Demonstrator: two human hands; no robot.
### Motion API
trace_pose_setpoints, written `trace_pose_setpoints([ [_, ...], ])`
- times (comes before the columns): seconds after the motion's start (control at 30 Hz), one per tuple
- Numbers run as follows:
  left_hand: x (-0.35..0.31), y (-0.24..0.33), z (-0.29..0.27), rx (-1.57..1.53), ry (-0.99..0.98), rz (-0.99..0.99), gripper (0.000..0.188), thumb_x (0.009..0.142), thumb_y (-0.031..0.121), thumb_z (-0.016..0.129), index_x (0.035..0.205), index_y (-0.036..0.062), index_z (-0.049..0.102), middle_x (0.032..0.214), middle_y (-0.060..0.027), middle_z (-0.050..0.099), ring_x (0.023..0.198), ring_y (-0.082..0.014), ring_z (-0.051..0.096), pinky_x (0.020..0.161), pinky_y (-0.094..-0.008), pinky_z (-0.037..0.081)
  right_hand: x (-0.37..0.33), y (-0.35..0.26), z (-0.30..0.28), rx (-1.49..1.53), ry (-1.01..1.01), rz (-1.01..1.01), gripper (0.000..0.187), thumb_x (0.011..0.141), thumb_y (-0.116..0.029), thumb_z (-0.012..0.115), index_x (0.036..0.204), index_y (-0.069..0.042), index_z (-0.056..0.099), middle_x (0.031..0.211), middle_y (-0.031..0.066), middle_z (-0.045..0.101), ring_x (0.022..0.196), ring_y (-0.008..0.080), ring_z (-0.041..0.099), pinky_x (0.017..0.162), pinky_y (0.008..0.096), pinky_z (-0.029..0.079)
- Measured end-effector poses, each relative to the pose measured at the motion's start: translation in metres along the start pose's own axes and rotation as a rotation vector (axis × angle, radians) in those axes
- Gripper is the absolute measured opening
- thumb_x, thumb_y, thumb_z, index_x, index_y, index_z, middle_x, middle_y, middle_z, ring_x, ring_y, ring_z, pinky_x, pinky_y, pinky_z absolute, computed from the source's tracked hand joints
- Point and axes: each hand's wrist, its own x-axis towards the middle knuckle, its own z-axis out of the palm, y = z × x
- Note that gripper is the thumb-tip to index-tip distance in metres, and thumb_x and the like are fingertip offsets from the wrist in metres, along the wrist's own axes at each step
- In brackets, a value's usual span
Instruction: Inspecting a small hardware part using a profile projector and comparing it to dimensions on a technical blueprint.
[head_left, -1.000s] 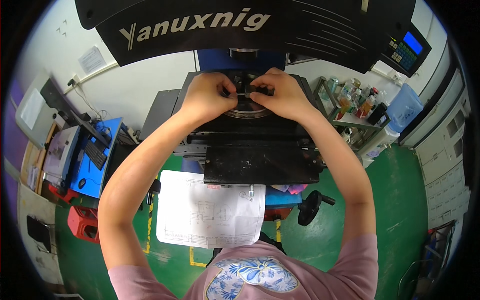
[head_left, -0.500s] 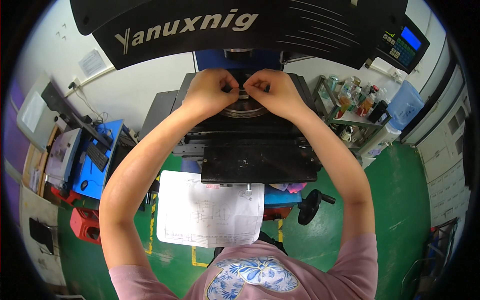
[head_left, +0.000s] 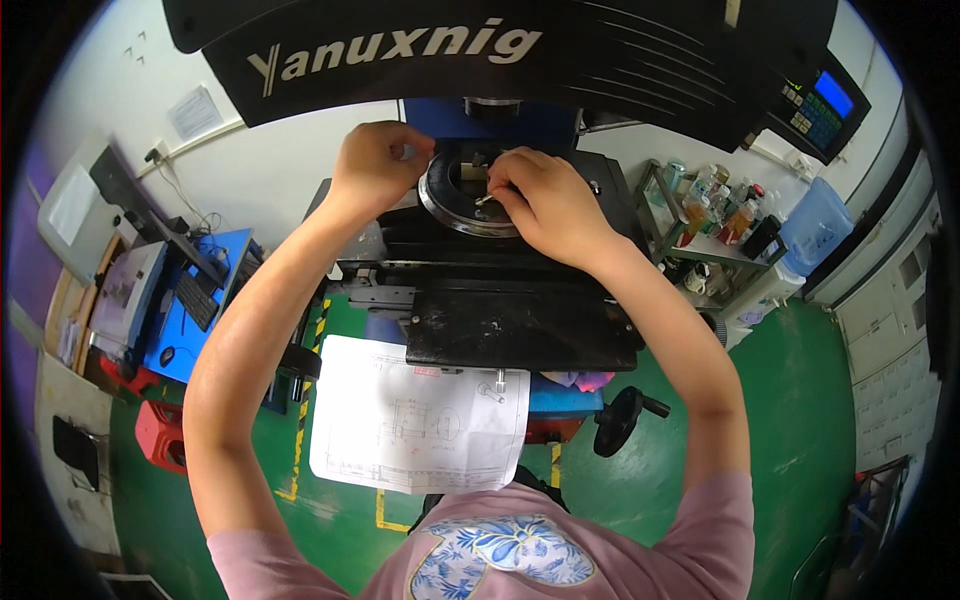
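My right hand point(head_left: 545, 205) is over the round metal-rimmed stage point(head_left: 448, 212) of a large black machine point(head_left: 500, 60). Its thumb and forefinger pinch a small, shiny metal piece point(head_left: 486, 199), whose exact kind is too small to tell. My left hand point(head_left: 380, 165) hovers at the left edge of the round stage, thumb and fingers curled together. Whatever may be between those fingertips cannot be made out. Below the stage, a black plate point(head_left: 520, 330) forms the machine's front. A white sheet with a technical drawing point(head_left: 420, 415) hangs in front of it.
A black handwheel point(head_left: 618, 422) juts out at the lower right. Bottles crowd a shelf point(head_left: 715, 245) near a blue water jug point(head_left: 812, 225). At left stand a blue desk point(head_left: 170, 345) with a keyboard point(head_left: 196, 300) and a red stool point(head_left: 160, 435). A control panel point(head_left: 820, 105) is at upper right.
My left hand has moved left, away from my right hand, uncovering more of the round stage. My right hand has shifted slightly and lowered, the metal piece showing at its fingertips.
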Motion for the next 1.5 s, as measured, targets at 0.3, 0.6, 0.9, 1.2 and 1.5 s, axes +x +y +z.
trace_pose_setpoints([
  [0.3, 0.003, -0.007, -0.012, 0.010, -0.046, -0.040, 0.015, 0.064, 0.016, 0.058, 0.075, 0.0070, 0.062, 0.053, -0.0049, 0.049, 0.048, -0.0125, 0.044, 0.047, -0.0248, 0.036, 0.001, 0.033, -0.010, -0.019, -0.013, 0.185, 0.008, 0.073, -0.010, 0.048, 0.076, -0.004, 0.051, 0.077, 0.0109, 0.052, 0.073, 0.0274, 0.052, 0.061, 0.0336, 0.041],
  [0.6, 0.014, 0.016, 0.013, -0.045, -0.224, 0.058, 0.020, 0.068, 0.014, 0.060, 0.085, 0.0053, 0.060, 0.057, -0.0028, 0.050, 0.052, -0.0074, 0.040, 0.051, -0.0209, 0.035, 0.010, 0.032, -0.003, -0.069, 0.131, 0.155, 0.008, 0.070, -0.011, 0.049, 0.070, -0.003, 0.051, 0.065, 0.0133, 0.054, 0.061, 0.0300, 0.053, 0.057, 0.0368, 0.042],
  [0.9, 0.025, 0.026, 0.017, -0.050, -0.382, 0.017, 0.021, 0.068, 0.015, 0.061, 0.084, 0.0029, 0.060, 0.066, -0.0051, 0.055, 0.059, -0.0080, 0.046, 0.055, -0.0214, 0.038, 0.007, 0.025, 0.008, 0.105, 0.076, 0.452, 0.013, 0.074, -0.015, 0.050, 0.078, -0.004, 0.053, 0.076, 0.0111, 0.053, 0.067, 0.0239, 0.053, 0.059, 0.0298, 0.041],
  [1.2, 0.027, 0.018, 0.018, -0.027, -0.415, 0.025, 0.023, 0.066, 0.014, 0.063, 0.087, 0.0049, 0.060, 0.056, 0.0016, 0.041, 0.052, -0.0066, 0.032, 0.049, -0.0196, 0.031, 0.007, 0.025, 0.012, 0.105, 0.130, 0.416, 0.012, 0.070, -0.015, 0.051, 0.073, -0.004, 0.054, 0.074, 0.0122, 0.056, 0.070, 0.0276, 0.054, 0.062, 0.0356, 0.043],
  [1.5, 0.026, 0.015, 0.020, -0.121, -0.381, 0.050, 0.023, 0.064, 0.013, 0.066, 0.085, 0.0035, 0.061, 0.053, 0.0032, 0.039, 0.051, -0.0057, 0.032, 0.048, -0.0194, 0.030, 0.005, 0.023, 0.013, -0.055, 0.122, 0.333, 0.011, 0.070, -0.013, 0.050, 0.071, -0.003, 0.054, 0.072, 0.0117, 0.055, 0.071, 0.0260, 0.053, 0.065, 0.0344, 0.040],
])
